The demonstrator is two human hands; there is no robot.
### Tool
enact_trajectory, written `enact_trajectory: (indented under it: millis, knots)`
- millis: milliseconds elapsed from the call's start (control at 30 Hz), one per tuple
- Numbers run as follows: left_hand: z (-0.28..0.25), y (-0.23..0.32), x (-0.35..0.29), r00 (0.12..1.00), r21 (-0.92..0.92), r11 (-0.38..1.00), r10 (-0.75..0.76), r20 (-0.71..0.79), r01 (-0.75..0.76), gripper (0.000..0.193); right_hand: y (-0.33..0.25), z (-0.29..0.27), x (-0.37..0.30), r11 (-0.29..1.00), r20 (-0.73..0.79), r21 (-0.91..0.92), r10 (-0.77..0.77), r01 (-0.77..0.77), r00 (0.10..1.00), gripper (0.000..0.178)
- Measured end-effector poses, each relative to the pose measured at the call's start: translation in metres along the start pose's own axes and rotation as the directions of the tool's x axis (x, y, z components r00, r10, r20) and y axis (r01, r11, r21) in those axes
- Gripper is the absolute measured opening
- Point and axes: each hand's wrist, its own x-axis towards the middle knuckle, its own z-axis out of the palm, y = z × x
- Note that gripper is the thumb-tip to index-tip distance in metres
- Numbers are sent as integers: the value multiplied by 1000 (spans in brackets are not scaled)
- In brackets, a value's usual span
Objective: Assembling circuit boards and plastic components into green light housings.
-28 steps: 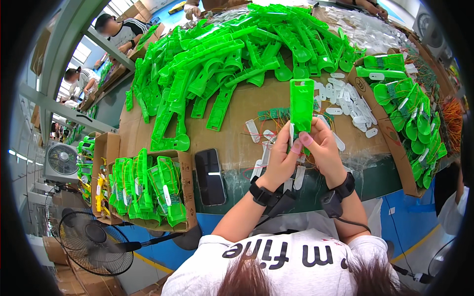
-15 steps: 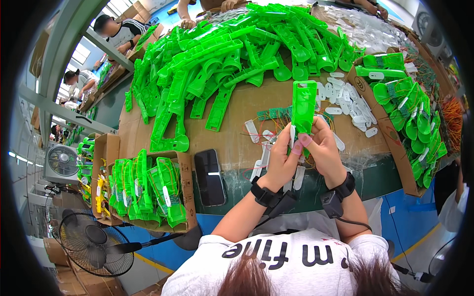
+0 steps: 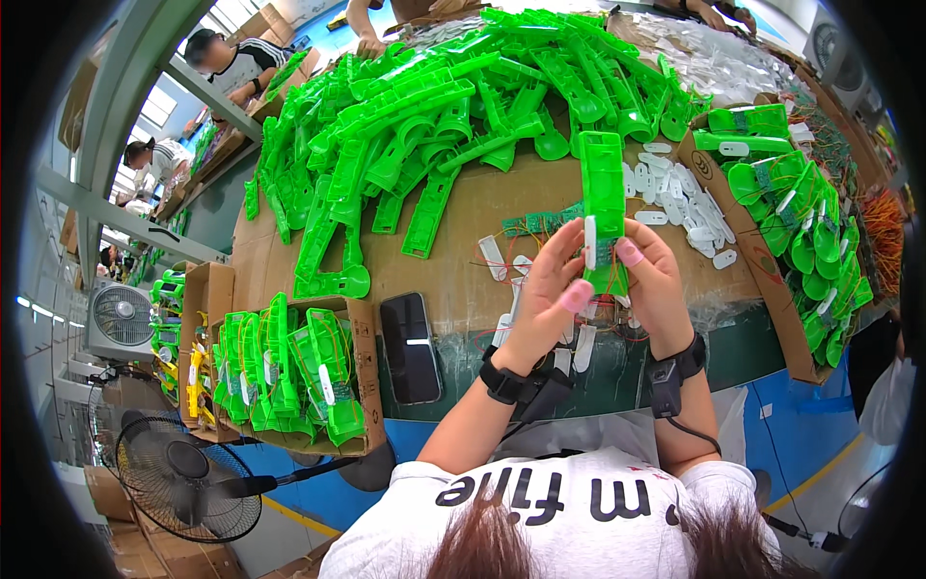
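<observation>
Between my hands stands a long green plastic housing (image 3: 604,179), tilted with its far end pointing away from me. My right hand (image 3: 658,289) grips its right edge, the thumb on its face. My left hand (image 3: 542,314) is curled at its left side, fingertips on a small white oval strip (image 3: 590,243) that stands against the housing's edge. Inside the housing's near half shows a small green circuit board (image 3: 606,254). Under and around my hands lie loose white strips (image 3: 585,347) with thin red wires and more circuit boards (image 3: 550,220), partly hidden by my fingers.
A large pile of green housings (image 3: 434,106) covers the table's far side. White oval pieces (image 3: 690,198) lie to the right, beside a carton of wired housings (image 3: 801,222). At left are a black phone (image 3: 410,347), another filled carton (image 3: 365,372) and a fan (image 3: 188,478).
The housing has moved slightly away and right, and its inner side with the circuit board now shows. My hands have spread apart a little, and the white strip sits higher at my left fingertips.
</observation>
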Motion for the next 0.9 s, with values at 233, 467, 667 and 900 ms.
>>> enact_trajectory:
  millis: [233, 467, 667, 900]
  knots:
    - [-26, 5, 7, 995, -124, 988, -96, -36, 91, 47, -8, 4, -2, 990, 123, 69, 112, -121, 986, 32]
    - [-14, 14, 7, 971, -266, 938, -236, -22, 222, 64, -7, 30, -12, 978, 260, -153, 181, -144, 948, 38]
    - [-31, 19, 13, 983, -504, 862, -48, -179, -50, 51, -10, 16, -32, 919, 395, -370, 288, -136, 872, 38]
    - [-42, 21, 16, 902, -471, 843, 40, -430, -261, 39, -35, 7, -39, 875, 363, -479, 116, 78, 925, 40]
